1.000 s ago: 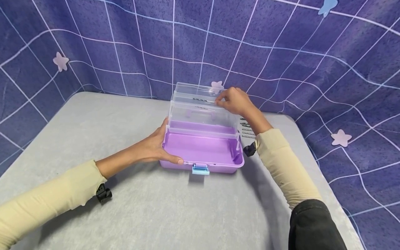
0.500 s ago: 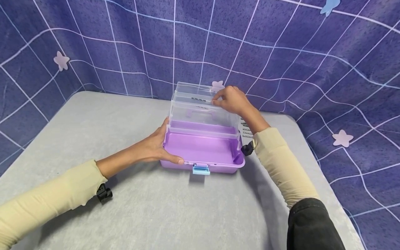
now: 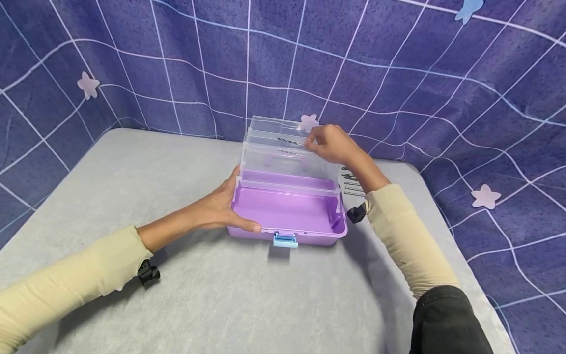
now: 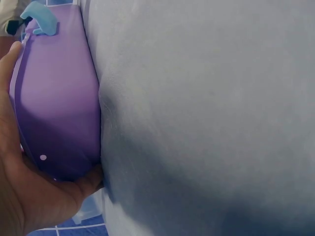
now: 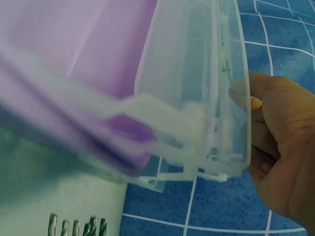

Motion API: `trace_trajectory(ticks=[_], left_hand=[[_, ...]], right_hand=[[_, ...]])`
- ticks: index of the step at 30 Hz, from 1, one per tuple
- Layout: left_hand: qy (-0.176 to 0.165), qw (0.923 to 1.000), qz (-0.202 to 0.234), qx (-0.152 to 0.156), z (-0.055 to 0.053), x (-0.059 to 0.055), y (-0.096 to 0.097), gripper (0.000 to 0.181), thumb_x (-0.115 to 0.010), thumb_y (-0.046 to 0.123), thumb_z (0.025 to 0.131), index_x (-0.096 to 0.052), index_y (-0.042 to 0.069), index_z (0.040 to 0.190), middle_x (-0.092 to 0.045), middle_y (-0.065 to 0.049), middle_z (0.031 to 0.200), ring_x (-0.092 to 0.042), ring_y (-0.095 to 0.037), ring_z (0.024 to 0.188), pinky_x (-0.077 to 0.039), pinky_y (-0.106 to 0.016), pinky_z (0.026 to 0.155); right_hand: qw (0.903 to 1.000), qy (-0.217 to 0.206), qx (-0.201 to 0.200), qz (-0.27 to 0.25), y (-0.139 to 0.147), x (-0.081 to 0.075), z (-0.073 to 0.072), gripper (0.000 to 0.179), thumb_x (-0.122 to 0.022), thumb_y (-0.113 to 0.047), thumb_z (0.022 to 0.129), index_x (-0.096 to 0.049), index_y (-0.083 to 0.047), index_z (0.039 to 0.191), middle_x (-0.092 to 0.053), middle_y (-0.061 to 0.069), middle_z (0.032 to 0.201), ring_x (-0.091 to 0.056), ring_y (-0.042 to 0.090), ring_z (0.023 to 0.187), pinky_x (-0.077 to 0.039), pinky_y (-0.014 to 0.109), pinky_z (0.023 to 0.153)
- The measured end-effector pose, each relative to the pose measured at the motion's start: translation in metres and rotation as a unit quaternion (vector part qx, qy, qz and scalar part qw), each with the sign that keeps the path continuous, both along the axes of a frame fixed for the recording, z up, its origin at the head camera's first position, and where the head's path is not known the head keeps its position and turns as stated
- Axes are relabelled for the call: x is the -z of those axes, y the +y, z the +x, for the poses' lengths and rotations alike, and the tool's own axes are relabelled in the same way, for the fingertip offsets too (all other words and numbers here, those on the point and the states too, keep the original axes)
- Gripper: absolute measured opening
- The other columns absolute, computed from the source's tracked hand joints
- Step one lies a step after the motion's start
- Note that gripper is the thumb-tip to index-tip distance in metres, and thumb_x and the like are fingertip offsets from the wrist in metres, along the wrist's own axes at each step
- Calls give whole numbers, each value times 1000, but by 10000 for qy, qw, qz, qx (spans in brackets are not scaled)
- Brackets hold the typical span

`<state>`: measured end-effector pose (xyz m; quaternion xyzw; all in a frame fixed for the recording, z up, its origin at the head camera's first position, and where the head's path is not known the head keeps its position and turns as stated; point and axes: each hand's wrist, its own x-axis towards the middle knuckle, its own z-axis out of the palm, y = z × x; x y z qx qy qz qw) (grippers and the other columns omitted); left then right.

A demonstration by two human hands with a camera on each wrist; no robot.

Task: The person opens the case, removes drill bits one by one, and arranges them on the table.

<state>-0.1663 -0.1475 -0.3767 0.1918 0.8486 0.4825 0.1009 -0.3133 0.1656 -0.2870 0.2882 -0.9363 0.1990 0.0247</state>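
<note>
A purple toolbox (image 3: 283, 211) with a light blue latch (image 3: 285, 240) stands opened, its clear tiered trays (image 3: 287, 167) raised at the back. My left hand (image 3: 216, 206) grips its left end, thumb along the front rim; the left wrist view shows fingertips at the box's lower edge. Above the upper tray, my right hand (image 3: 330, 142) pinches a twist drill bit (image 3: 288, 141) by its shank, the dark fluted end pointing left. A fainter drill-bit shape (image 3: 289, 153) shows through the clear plastic just below it. In the right wrist view, the fingertips (image 5: 240, 91) are at the tray's edge.
Several more drill bits (image 3: 352, 184) lie in a row on the grey tabletop (image 3: 185, 295), right of the toolbox and partly behind my right forearm. A purple-blue curtain (image 3: 199, 64) with a light grid and stars hangs behind the table and along its sides.
My right hand, with the drill bit, shifts slightly left and then back to the right and a little lower over the upper tray. The left hand and toolbox stay in place.
</note>
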Motion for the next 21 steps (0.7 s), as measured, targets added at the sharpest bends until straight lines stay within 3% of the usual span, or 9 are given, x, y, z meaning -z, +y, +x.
trace_trajectory(ticks=[7, 11, 15, 17, 21], left_hand=[[1, 10000, -30, -1, -3, 6, -2, 160, -102, 55, 52, 14, 46, 162, -37, -3, 158, -51, -29, 138, -31, -62, 123], [-11, 10000, 71, 40, -3, 6, -2, 159, -103, 55, 51, 13, 51, 160, -36, 1, 159, -51, -28, 139, -32, -62, 123], [12, 9999, 108, 71, -2, 5, -1, 158, -103, 54, 51, 12, 52, 160, -36, 1, 159, -51, -28, 139, -32, -62, 123], [27, 9999, 95, 72, -2, 5, -1, 158, -103, 55, 51, 12, 51, 160, -36, 1, 158, -51, -28, 139, -32, -61, 123], [63, 9999, 38, 78, -3, 5, -1, 158, -103, 55, 51, 11, 49, 161, -38, 2, 157, -52, -27, 138, -33, -60, 123]], right_hand=[[9990, -184, -5, -413, 22, -6, 13, 21, -64, -27, 100, -76, -10, 104, -38, -7, 60, -34, 12, 58, -40, 34, 62], [9973, -287, 95, -672, 40, -8, 20, 21, -63, -27, 102, -75, -9, 105, -57, -2, 67, -46, 10, 61, -46, 30, 64], [9948, -387, 232, -912, 62, -5, 26, 24, -64, -29, 103, -74, -8, 106, -75, 9, 91, -61, 7, 76, -50, 20, 72], [9936, -428, 270, -1007, 73, -4, 29, 24, -65, -28, 103, -74, -6, 106, -77, 11, 97, -63, 5, 80, -50, 17, 74], [9922, -446, 419, -1089, 95, 1, 35, 22, -66, -24, 102, -75, -5, 106, -77, 6, 92, -63, 3, 75, -50, 18, 69]])
